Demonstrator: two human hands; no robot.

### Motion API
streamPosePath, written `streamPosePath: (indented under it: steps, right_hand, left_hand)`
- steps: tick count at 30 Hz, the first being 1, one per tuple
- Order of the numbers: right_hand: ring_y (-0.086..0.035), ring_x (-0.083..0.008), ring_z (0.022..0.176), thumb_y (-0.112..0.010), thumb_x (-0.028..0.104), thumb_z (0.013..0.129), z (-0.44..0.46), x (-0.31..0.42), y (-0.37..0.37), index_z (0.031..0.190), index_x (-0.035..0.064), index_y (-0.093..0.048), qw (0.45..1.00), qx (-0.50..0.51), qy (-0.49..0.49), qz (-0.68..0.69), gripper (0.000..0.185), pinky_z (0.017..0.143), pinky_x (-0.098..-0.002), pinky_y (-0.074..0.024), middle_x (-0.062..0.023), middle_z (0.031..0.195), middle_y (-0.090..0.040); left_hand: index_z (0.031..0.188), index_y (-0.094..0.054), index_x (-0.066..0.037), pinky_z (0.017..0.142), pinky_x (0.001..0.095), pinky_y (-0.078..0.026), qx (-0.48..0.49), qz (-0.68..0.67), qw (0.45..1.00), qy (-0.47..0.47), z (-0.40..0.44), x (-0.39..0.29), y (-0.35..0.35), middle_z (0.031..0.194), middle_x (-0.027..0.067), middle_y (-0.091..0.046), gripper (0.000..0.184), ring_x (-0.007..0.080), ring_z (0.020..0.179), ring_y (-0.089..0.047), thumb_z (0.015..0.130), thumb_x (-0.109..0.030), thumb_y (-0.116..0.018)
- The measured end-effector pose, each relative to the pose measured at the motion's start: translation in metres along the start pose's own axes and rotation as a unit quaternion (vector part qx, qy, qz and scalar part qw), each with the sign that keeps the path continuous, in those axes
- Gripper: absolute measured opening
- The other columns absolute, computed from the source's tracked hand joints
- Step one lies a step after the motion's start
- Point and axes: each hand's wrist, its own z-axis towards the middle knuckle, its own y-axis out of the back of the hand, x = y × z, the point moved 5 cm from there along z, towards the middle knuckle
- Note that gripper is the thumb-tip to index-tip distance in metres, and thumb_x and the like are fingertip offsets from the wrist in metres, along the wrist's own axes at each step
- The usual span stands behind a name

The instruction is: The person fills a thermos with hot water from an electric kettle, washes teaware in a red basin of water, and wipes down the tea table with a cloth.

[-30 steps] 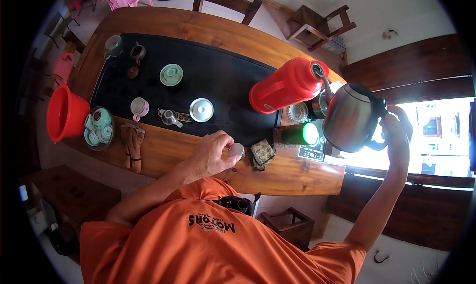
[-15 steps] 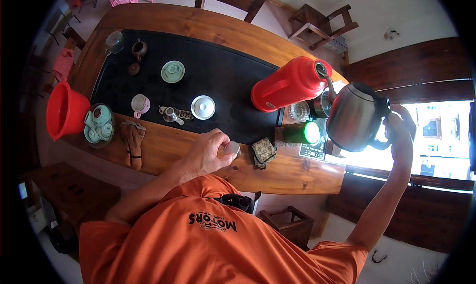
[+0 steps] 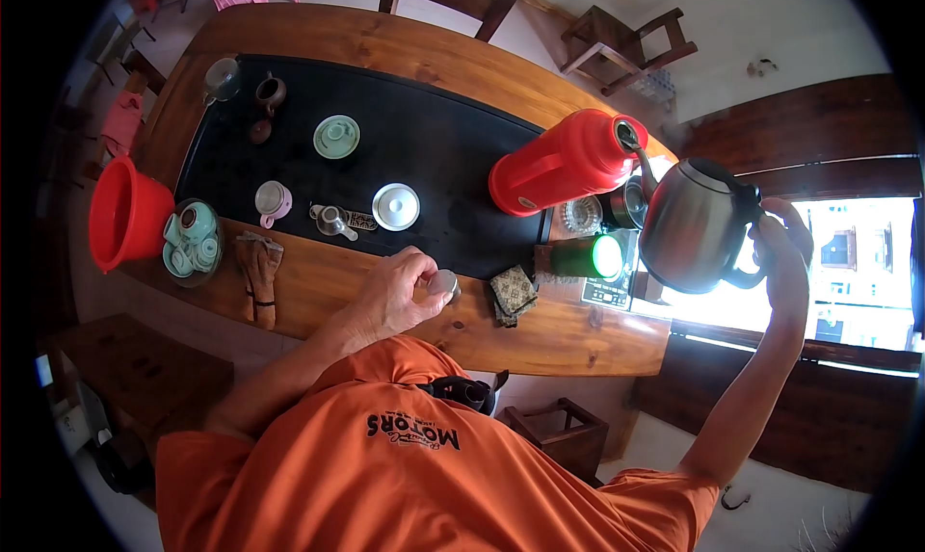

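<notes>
My right hand [image 3: 782, 242] is closed round the handle of a steel kettle [image 3: 692, 226], which is raised and tilted. The kettle's spout meets the open mouth of a red thermos flask [image 3: 567, 164] standing at the right end of the black tray [image 3: 434, 118]. My left hand [image 3: 397, 292] pinches a small round stopper or lid [image 3: 444, 284] over the front edge of the wooden table. Right of that hand lies a folded patterned cloth [image 3: 514, 295]. A white lidded bowl [image 3: 396, 207] and a small strainer [image 3: 332, 222] are beyond my left hand.
A green cylinder [image 3: 585, 257] and a glass ashtray [image 3: 581, 216] stand below the thermos. Farther left are a pink cup [image 3: 273, 200], a celadon bowl [image 3: 336, 137], a bowl of cups [image 3: 195, 246] and a red basin [image 3: 121, 215]. A wooden chair [image 3: 626, 49] stands beyond the table.
The kettle has shifted slightly right with my right hand, its spout still at the thermos mouth. My left hand, with the small stopper or lid, has moved slightly left and up.
</notes>
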Motion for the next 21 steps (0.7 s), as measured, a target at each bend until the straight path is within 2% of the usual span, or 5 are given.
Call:
streamPosePath:
  steps: [9,11,18,21]
  right_hand:
    - [-0.050,-0.0032,0.060,-0.066,0.024,0.088,0.0030,0.0026,0.0010,0.108,0.0055,-0.068,1.000,0.016,0.001,-0.003,0.027,0.053,-0.0182,-0.0382,0.0002,0.071,-0.060]
    - [-0.050,-0.0032,0.060,-0.066,0.024,0.088,0.0035,0.0034,0.0007,0.108,0.0053,-0.068,1.000,0.015,-0.001,-0.001,0.028,0.053,-0.0184,-0.0384,0.0003,0.072,-0.060]
    - [-0.050,-0.0030,0.060,-0.068,0.025,0.088,0.0062,0.0065,0.0007,0.109,0.0051,-0.067,1.000,0.024,0.004,0.004,0.029,0.053,-0.0184,-0.0395,0.0002,0.073,-0.061]
    - [-0.050,-0.0028,0.060,-0.068,0.025,0.088,0.0064,0.0064,0.0015,0.109,0.0052,-0.067,1.000,0.021,0.002,0.000,0.029,0.053,-0.0180,-0.0393,0.0004,0.073,-0.061]
  left_hand:
    - [0.094,-0.060,-0.001,0.072,0.0339,-0.051,-0.001,0.001,1.000,0.000,-0.0039,0.0008,0.0028,0.090,0.0096,-0.061,0.024,0.0219,0.080,-0.061,0.080,-0.014,-0.074]
    - [0.090,-0.061,-0.001,0.068,0.0361,-0.052,-0.015,0.005,1.000,-0.005,-0.0046,0.0012,0.0042,0.088,0.0107,-0.062,0.026,0.0260,0.076,-0.063,0.079,-0.018,-0.077]
    - [0.091,-0.060,-0.002,0.068,0.0360,-0.052,-0.017,0.003,1.000,-0.014,-0.0055,0.0007,0.0039,0.088,0.0105,-0.062,0.027,0.0263,0.076,-0.063,0.079,-0.018,-0.077]
    - [0.093,-0.060,-0.001,0.071,0.0333,-0.051,0.001,0.002,1.000,0.004,-0.0053,-0.0009,0.0027,0.090,0.0094,-0.062,0.022,0.0216,0.080,-0.061,0.080,-0.013,-0.074]
